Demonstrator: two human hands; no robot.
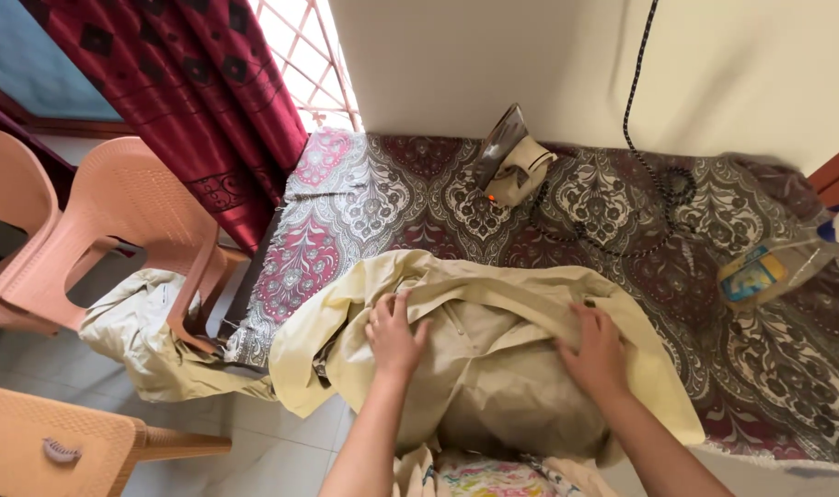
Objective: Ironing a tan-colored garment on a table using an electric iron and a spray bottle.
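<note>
Two hands flat on one pale yellow garment, spread over a cloth-covered desk.

One desk fills the middle, draped in a patterned maroon and grey cloth, set against a cream wall; one dark red curtain hangs by a barred window at the left, over a pale tiled floor. Three salmon plastic chairs stand at the left, one with a second pale cloth trailing under it. The yellow garment lies on the desk's near edge, partly hanging off. One iron stands upright at the far edge, its black cord coiled just beside it. One clear plastic bag lies at the right. The left hand and right hand each press palm-down on the garment, fingers spread, grip closed on nothing.
</note>
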